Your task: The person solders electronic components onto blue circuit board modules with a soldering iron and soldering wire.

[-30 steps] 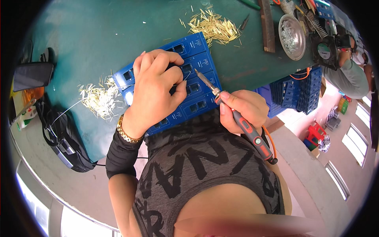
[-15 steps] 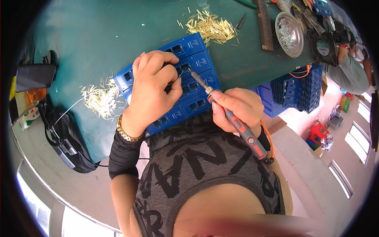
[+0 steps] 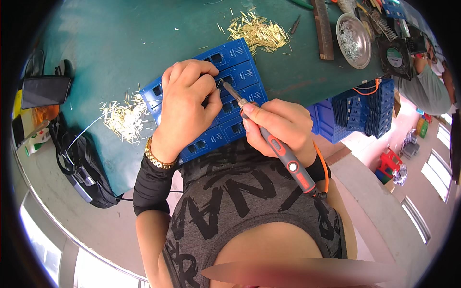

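Note:
A blue circuit board panel (image 3: pixel 239 53), divided into several like sections with dark square openings, lies at an angle on the green table in front of me. My left hand (image 3: pixel 189 98) rests over its left part, thumb and fingers pinched together; a thin, bright strand shows at the fingertips, too small to name. My right hand (image 3: pixel 283 127) grips a grey and red soldering iron (image 3: pixel 289 163) like a pen. The iron's tip reaches the panel close beside my left fingertips. Part of the panel is hidden under my left hand.
Piles of thin metal pins lie beyond the panel (image 3: pixel 259 32) and left of it (image 3: pixel 126 120). At the far right are a metal bar (image 3: pixel 323 31), a metal dish (image 3: pixel 354 42) and a fan (image 3: pixel 394 58). Blue boards (image 3: pixel 370 110) stand right; a phone (image 3: pixel 45 91) lies left.
My right hand has moved left with the soldering iron, bringing its tip nearer my left fingertips. A light on the iron's handle now shows bright. My left hand has stayed nearly in place.

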Demonstrator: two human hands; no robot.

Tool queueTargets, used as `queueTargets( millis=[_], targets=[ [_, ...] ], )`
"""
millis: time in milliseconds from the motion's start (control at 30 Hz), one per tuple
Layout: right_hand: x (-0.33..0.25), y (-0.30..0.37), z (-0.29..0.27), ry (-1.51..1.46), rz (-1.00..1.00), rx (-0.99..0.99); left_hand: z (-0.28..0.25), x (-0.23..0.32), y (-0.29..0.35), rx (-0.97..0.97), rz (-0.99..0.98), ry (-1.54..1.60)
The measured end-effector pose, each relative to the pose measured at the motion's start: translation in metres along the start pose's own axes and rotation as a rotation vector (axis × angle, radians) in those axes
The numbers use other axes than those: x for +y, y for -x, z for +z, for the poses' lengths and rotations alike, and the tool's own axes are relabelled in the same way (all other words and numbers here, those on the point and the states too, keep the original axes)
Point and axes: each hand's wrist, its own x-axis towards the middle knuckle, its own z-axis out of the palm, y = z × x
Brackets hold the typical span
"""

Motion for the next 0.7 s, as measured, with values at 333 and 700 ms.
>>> queueTargets(
  millis=[333, 700],
  targets=[
    [-0.004, 0.01, -0.009, -0.007, 0.019, 0.029, -0.012, 0.002, 0.001, -0.135, 0.005, 0.068],
    [-0.007, 0.006, -0.002, -0.016, -0.041, -0.072, -0.016, -0.001, 0.004, -0.175, 0.005, 0.005]
  ],
)
